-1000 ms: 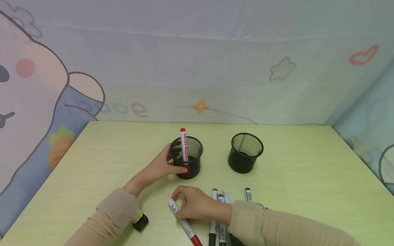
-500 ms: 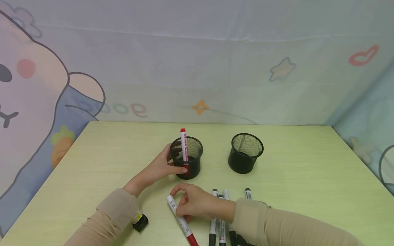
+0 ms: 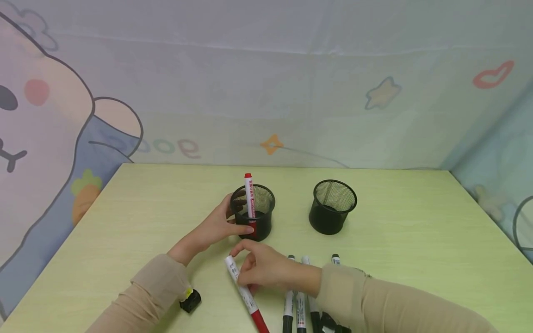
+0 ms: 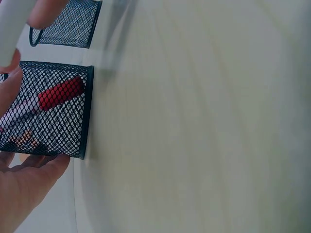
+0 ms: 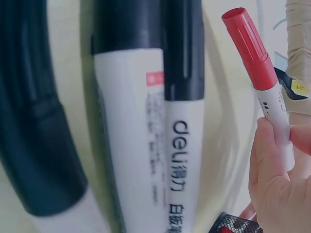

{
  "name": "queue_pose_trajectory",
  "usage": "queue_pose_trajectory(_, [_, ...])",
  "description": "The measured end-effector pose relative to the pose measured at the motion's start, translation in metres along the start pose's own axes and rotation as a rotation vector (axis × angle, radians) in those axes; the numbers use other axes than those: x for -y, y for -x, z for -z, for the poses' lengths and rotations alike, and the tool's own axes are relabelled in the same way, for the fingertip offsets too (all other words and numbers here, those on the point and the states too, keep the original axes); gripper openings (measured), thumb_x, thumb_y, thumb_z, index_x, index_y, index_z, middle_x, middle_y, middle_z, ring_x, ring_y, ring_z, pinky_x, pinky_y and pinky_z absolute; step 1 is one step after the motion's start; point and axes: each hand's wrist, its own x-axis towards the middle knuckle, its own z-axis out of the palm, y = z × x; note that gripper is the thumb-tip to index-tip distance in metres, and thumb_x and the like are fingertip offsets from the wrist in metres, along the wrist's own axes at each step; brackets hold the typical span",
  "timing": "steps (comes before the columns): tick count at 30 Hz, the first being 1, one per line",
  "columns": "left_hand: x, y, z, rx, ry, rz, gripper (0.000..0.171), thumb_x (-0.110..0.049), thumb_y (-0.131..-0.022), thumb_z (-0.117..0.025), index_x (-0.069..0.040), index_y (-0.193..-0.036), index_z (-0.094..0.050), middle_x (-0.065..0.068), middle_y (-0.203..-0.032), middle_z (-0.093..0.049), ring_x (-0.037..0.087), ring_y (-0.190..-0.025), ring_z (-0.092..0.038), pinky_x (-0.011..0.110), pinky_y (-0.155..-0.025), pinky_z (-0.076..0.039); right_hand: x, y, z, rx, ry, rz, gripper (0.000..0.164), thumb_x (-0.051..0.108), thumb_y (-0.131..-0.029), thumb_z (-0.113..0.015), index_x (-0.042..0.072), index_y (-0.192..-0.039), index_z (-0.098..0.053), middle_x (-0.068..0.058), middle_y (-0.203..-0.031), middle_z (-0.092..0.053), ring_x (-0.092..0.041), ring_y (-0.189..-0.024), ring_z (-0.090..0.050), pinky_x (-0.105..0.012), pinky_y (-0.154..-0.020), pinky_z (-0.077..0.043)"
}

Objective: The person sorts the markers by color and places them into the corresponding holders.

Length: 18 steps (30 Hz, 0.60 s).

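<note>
In the head view, my left hand (image 3: 212, 229) grips a black mesh pen cup (image 3: 264, 226) from its left side, thumb across the front. A red-tipped white marker (image 3: 250, 196) stands inside; the left wrist view shows its red cap (image 4: 60, 93) through the mesh at the cup's base. Just in front of this cup, my right hand (image 3: 266, 266) pinches a second white marker (image 3: 248, 299) between thumb and fingers. That marker slants, its white end up by the cup and its red cap (image 5: 248, 48) toward the near edge.
Another black mesh pen cup (image 3: 327, 223) stands to the right. Several black-capped whiteboard markers (image 3: 288, 303) lie under and beside the right forearm, large in the right wrist view. A printed cloth (image 3: 266, 83) hangs behind the table. A small black device (image 3: 190, 301) sits at the left wrist.
My right hand has moved slightly away from me, toward the held cup, taking the red-capped marker along. The left hand and both cups stay where they were.
</note>
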Motion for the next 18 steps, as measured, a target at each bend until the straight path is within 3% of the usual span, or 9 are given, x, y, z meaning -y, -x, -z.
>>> queue_pose_trajectory(10, [0.0,0.001,0.0,-0.006,-0.012,0.001,0.078,-0.01,-0.078,-0.075,-0.018,-0.14,-0.027,0.006,-0.135,-0.044,0.029,-0.128,-0.038,0.046,-0.101,-0.036,0.011,0.001,0.004,0.015,-0.014,0.047,0.044,-0.013,-0.074,-0.063,0.006,-0.111,-0.05,-0.008,-0.071,-0.057,-0.016,-0.058,-0.055,-0.03,-0.053,-0.053])
queue_pose_trajectory(18, [0.002,0.0,0.001,-0.001,-0.004,-0.026,0.077,-0.003,-0.08,-0.07,-0.012,-0.142,-0.024,0.013,-0.14,-0.039,0.033,-0.132,-0.032,0.049,-0.105,-0.029,0.021,0.002,0.008,0.036,-0.025,0.08,0.044,-0.013,-0.075,-0.061,0.005,-0.113,-0.049,-0.008,-0.072,-0.055,-0.017,-0.058,-0.055,-0.031,-0.054,-0.054])
